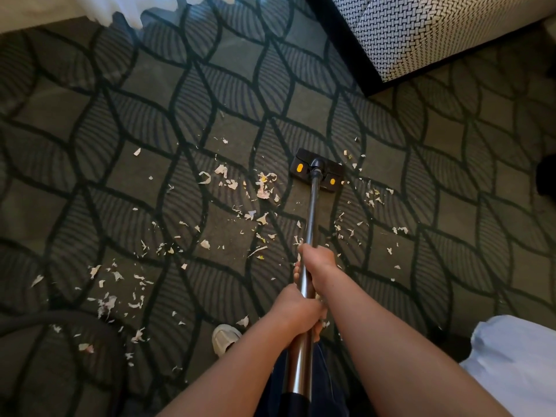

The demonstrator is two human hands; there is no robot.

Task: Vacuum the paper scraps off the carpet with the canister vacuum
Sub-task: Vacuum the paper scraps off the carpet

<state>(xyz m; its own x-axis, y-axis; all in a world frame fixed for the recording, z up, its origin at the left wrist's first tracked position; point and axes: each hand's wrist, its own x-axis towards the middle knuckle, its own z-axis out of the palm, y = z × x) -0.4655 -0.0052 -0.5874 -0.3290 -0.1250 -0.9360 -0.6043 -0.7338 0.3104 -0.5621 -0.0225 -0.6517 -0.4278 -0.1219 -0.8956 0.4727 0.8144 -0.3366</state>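
Note:
A metal vacuum wand (311,212) runs from my body out to a black floor head (316,170) with two yellow marks, flat on the patterned carpet (228,55). My right hand (319,266) grips the wand higher up, my left hand (296,311) grips it just below. White paper scraps (264,185) lie scattered left of the head, more paper scraps (373,200) to its right, and many reach toward the lower left near my shoe (224,338). The canister itself is out of view.
A sofa or ottoman with woven black-and-white fabric (427,31) stands at the upper right. White curtain fabric (126,10) hangs at the top left. A dark hose-like curve (45,320) lies at the lower left. Pale bedding (517,365) sits at the lower right.

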